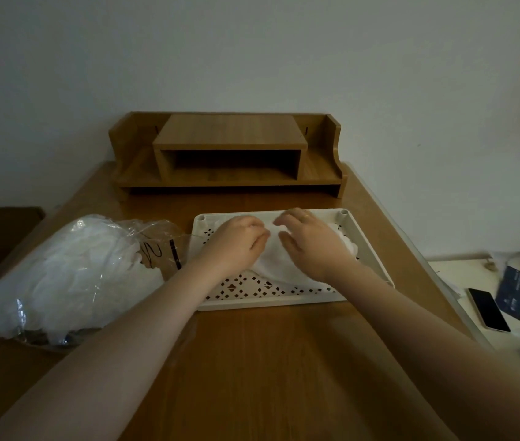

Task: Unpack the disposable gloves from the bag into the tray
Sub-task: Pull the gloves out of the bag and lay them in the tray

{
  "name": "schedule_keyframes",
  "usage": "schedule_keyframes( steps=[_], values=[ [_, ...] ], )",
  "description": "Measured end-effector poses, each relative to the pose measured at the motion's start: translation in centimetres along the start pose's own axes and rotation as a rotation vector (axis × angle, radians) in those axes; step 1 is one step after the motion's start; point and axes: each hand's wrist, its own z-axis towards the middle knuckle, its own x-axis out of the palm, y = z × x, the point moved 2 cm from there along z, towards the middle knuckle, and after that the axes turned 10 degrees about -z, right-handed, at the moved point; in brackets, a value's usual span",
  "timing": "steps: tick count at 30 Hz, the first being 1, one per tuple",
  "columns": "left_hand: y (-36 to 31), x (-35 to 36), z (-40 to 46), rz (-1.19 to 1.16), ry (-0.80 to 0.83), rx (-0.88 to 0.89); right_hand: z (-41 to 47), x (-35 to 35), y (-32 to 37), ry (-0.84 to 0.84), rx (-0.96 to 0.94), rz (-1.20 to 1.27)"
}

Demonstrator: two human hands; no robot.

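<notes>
Here, a thin white pile of translucent disposable gloves [273, 262] is lying inside the cream rectangular plastic tray with a diamond-perforated floor [370, 246], toward its far right part. Both hands are resting on that pile. The left hand [236, 243] is lying on the pile's left edge with its fingers curled, seeming to be pinching the thin film at the fingertips. The right hand [311, 246] is pressing down on the pile with fingers loosely spread and slightly bent; a ring is showing on one finger.

Just left of the tray, a clear crinkled plastic bag [61, 275] is lying on its side, bulging with more white gloves, its open mouth turned toward the tray. Tray and bag are both sitting on a brown wooden desk [252, 361]. Beyond the tray, against the wall, a brown wooden desktop shelf with an open cubby [226, 154] is standing. Well to the right of the tray, on a lower pale surface, a dark-screened phone [489, 310] is lying beside a dark blue printed packet [514, 291].
</notes>
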Motion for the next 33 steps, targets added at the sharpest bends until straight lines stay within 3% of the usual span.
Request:
schedule_keyframes(
  steps=[4, 7, 15, 18, 21, 23, 25, 26, 29, 33],
  values=[
    [1.0, 2.4, 1.5, 0.25, 0.229, -0.105, 1.6, 4.1, 0.4, 0.312, 0.021, -0.157],
    [2.8, 3.2, 1.2, 0.275, 0.331, -0.215, 1.3, 5.5, -2.1, 0.449, 0.129, -0.269],
    [3.4, 2.9, 0.9, 0.204, 0.305, -0.342, -0.8, 4.6, -6.4, 0.564, 0.422, -0.188],
    [0.1, 0.6, 0.1, 0.091, 0.177, -0.24, -0.3, 2.8, -4.8, 0.381, 0.418, -0.227],
    [-2.5, -2.6, -2.2, -0.009, -0.104, -0.111, 0.2, -0.4, -0.9, -0.015, 0.264, -0.092],
    [-2.4, -4.3, -4.4, 0.0, -0.174, -0.027, 0.1, -2.5, 2.3, -0.206, 0.086, 0.108],
    [-1.1, -5.3, -6.7, 0.187, -0.194, 0.088, -0.3, -4.3, 5.8, -0.314, -0.118, 0.21],
    [-0.4, -5.7, -7.7, 0.286, -0.189, 0.081, -0.6, -4.8, 7.3, -0.322, -0.2, 0.231],
    [1.7, -6.6, -10.3, 0.432, -0.13, -0.17, -0.5, -3.9, 10.9, -0.184, -0.367, 0.254],
    [4.4, -7.0, -12.3, 0.222, -0.245, -0.296, 0.1, 0.1, 14.7, 0.084, -0.523, 0.147]
  ],
)
